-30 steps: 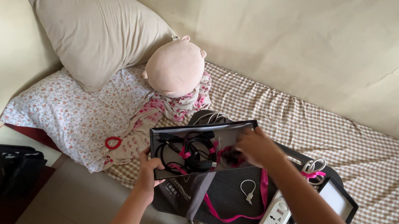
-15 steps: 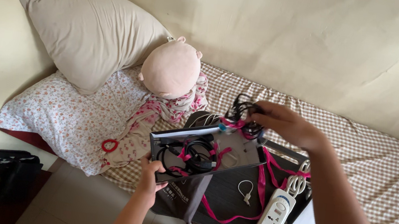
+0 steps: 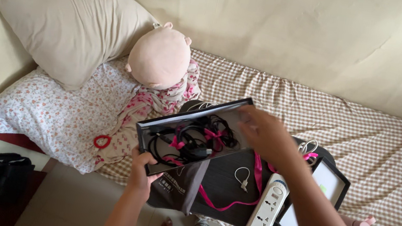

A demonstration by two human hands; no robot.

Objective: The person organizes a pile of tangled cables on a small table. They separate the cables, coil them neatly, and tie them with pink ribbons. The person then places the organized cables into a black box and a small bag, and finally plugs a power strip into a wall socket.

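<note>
At frame centre, the left hand (image 3: pixel 141 168) is gripping the black tray's (image 3: pixel 158 123) lower corner, tilting it so the cables (image 3: pixel 192 138) stay inside; the right hand (image 3: pixel 265 134) is hovering over its right end, grip unclear, above the bed (image 3: pixel 364 129)

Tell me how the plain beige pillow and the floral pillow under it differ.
The plain beige pillow is one solid colour; the floral pillow is white with small pinkish flowers. The beige one stands propped in the wall corner, while the floral one lies flat on the checked bed. The beige one looks plump and creased; the floral one looks flatter. Both sit at the same end of the bed, beside the round pink plush toy.
</note>
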